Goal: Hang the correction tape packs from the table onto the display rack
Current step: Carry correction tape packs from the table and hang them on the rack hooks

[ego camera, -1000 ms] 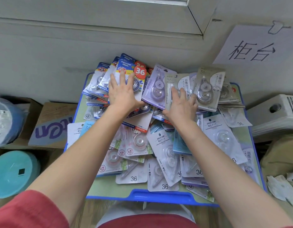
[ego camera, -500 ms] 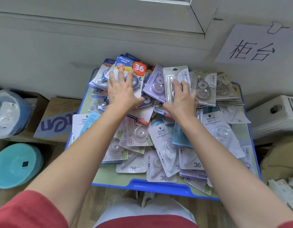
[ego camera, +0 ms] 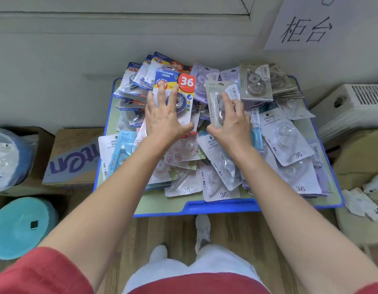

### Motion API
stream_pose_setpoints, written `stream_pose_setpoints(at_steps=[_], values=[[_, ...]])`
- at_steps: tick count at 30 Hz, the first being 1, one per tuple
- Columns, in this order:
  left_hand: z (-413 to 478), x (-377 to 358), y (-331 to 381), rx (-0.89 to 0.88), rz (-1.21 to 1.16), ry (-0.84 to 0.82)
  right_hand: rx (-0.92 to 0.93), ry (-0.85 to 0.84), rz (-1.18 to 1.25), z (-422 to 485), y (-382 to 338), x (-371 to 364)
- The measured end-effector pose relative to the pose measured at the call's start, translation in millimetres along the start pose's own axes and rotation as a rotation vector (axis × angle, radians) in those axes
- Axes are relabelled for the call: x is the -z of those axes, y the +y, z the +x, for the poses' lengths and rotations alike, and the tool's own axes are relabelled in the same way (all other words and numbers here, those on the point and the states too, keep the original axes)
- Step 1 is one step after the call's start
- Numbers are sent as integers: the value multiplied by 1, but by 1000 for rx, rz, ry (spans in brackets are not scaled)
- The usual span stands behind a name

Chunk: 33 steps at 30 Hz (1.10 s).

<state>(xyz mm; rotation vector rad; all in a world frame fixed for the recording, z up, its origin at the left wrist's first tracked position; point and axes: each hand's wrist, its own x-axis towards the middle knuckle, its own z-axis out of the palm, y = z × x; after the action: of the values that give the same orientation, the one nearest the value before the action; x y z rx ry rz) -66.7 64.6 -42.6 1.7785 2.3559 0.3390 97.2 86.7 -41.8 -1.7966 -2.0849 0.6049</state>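
A person in a red top is standing over a low table (ego camera: 215, 206) with a raised blue plastic rim and a pale green top. Dozens of correction tape packs (ego camera: 289, 141) are lying on it in a loose, overlapping heap, so by the look of it the job is only beginning. No display rack is showing, and no pack is hanging anywhere in view.

The left hand (ego camera: 164, 119) is lying open, fingers spread flat on a blue and yellow pack (ego camera: 184, 81) near the far left of the heap. The right hand (ego camera: 232, 124) is gripping a narrow grey pack (ego camera: 213, 92) at the far middle, fingers over its face and thumb at its near end.

Each pack is a flat card with rounded corners under a clear, glossy plastic bubble. Many are carrying a printed "36". Colours are running from white and lilac to grey.

A cardboard box (ego camera: 73, 158) is sitting left of the table.
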Motion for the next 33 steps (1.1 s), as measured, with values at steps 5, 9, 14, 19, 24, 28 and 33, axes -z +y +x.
stream_pose_setpoints(at_steps=[5,9,14,19,24,28,33], values=[[-42,-1,-14,-143,-72,-50,-66,107,-45,-60,-4,-14],[-88,-5,-29,-310,-81,-83,-170,195,-12,-126,-9,-35],[-139,-16,-37,-455,-2,-139,-288,293,7,-208,-12,-59],[-193,-31,-33,-590,9,-159,-407,352,46,-283,-6,-73],[-262,-44,-25,-733,3,-188,-544,378,36,-367,3,-83],[-319,-58,-20,-866,17,-261,-692,453,78,-435,4,-96],[-376,-76,-18,-1068,9,-360,-905,578,130,-506,-5,-118]])
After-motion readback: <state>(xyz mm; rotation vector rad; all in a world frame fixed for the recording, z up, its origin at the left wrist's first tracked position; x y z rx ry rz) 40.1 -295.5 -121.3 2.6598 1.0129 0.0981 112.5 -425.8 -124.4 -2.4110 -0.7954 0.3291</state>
